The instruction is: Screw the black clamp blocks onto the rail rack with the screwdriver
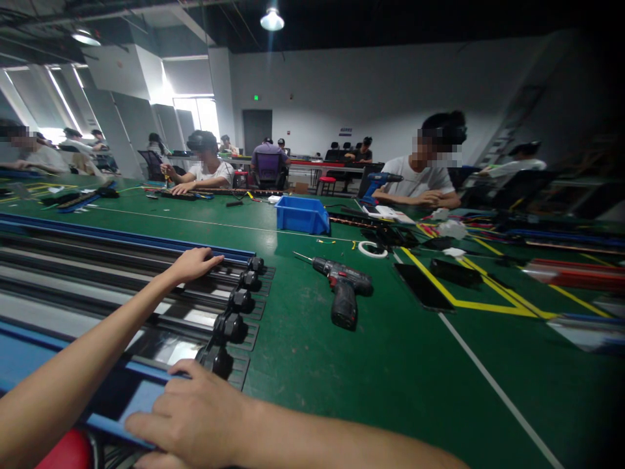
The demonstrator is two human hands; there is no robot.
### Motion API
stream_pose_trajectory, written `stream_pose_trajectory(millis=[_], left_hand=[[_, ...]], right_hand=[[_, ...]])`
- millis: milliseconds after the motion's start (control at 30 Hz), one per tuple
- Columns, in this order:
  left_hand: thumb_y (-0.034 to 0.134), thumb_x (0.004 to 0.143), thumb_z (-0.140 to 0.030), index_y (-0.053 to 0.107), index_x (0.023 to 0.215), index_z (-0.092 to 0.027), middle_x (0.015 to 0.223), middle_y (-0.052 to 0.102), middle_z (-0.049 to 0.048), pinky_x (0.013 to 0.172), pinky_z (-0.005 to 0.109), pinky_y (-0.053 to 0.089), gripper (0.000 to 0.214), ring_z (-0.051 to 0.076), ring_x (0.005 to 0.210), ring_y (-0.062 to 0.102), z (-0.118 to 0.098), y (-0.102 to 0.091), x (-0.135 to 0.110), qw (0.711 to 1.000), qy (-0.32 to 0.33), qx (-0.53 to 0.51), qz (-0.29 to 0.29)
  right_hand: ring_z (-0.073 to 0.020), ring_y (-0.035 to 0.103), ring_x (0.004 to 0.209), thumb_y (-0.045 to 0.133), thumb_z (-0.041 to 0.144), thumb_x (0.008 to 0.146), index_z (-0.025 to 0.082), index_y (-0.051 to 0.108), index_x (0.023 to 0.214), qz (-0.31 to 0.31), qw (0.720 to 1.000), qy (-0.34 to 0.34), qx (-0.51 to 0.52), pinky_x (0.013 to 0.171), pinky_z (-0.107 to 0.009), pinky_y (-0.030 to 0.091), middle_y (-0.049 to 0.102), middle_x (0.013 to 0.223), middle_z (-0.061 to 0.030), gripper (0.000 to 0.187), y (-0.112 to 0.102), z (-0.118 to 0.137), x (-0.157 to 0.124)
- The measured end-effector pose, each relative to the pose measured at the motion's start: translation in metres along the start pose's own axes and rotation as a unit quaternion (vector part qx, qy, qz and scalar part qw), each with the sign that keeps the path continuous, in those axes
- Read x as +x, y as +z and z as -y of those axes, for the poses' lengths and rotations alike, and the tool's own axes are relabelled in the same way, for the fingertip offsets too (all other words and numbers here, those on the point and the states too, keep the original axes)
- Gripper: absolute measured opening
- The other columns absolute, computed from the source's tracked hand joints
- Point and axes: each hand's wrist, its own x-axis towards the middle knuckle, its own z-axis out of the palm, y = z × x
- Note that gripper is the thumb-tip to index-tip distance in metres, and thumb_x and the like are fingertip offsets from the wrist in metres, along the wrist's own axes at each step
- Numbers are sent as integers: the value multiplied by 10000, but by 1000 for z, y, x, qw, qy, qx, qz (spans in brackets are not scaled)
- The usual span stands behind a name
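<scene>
Several long blue, black and silver profiles (53,270) lie side by side on the green table, with black knob-like end fittings (232,326) in a row at their right ends. My left hand (193,264) reaches across them and lies on the far blue rail (122,236), fingers stretched out along it. Closer to me, my right hand (193,410) has its fingers curled over the near blue rail (141,394); some fingertips are hidden beneath the edge. A black power drill (344,286) with a long bit lies to the right of the fittings.
Behind the drill stand a blue bin (303,216) and a white tape roll (372,249). A dark flat panel (424,286) lies to the right, near yellow tape lines. Co-workers sit across the table, near a blue drill (378,184). A red stool (66,449) shows below the near edge.
</scene>
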Motion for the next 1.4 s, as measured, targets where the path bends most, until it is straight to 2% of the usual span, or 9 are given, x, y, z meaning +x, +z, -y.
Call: stream_pose_trajectory(millis=[533, 967, 1400], left_hand=[[329, 861, -761, 656, 821, -195, 787, 671, 92, 632, 303, 352, 655, 262, 753, 608, 1, 1, 0, 1000, 5, -10, -5], [328, 864, -756, 604, 760, -207, 781, 665, 91, 620, 306, 343, 623, 264, 748, 611, 1, 0, -1, 1000, 5, -4, -8], [316, 868, -753, 577, 743, -213, 762, 659, 89, 624, 312, 356, 613, 272, 742, 617, -1, -1, -1, 1000, 2, 3, -3]], right_hand=[[-174, 616, 808, 415, 503, 1002, 187, 542, 1161, 9, 1000, 8, 13, 940, -382, 340, 694, 822, 15, 376, -5, 1, 2], [-185, 605, 780, 430, 502, 999, 164, 548, 1117, 8, 1000, -1, 16, 940, -415, 345, 692, 805, 14, 377, -6, 0, 3], [-189, 622, 793, 459, 494, 984, 170, 554, 1117, 30, 999, 10, 18, 1010, -424, 316, 712, 831, 3, 363, -10, 2, 3]])
